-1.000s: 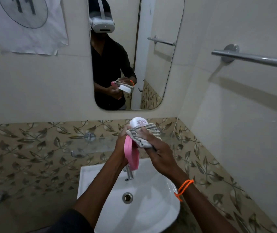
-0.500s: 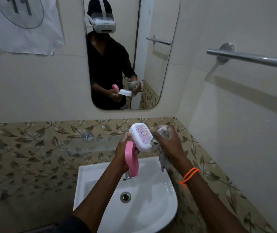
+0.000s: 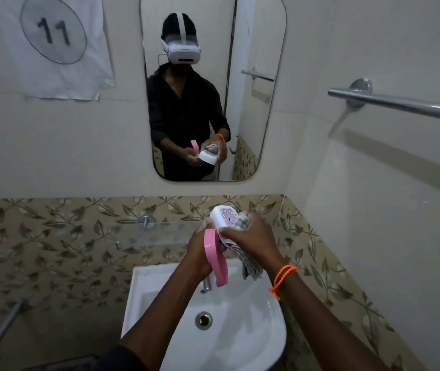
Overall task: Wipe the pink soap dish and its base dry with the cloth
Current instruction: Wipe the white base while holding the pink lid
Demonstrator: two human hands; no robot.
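My left hand [image 3: 200,246] holds both parts of the soap dish above the sink: the pink part [image 3: 214,257], seen edge-on and hanging down, and the white part [image 3: 220,219] with a pink patterned face, tilted up. My right hand [image 3: 251,241] grips the grey checked cloth [image 3: 241,222] and presses a bunched end against the white part's face. The rest of the cloth hangs below my right palm. The mirror shows the same hold from the front.
A white washbasin [image 3: 243,341] with a drain and a metal tap [image 3: 206,285] lies below my hands. A glass shelf [image 3: 154,232] runs along the tiled wall behind them. A metal towel rail [image 3: 400,104] juts out on the right wall, and a mirror [image 3: 213,89] hangs above.
My right hand with the cloth came off the white part, then returned and now presses the bunched cloth on its patterned face. The camera view tilted down and closer.
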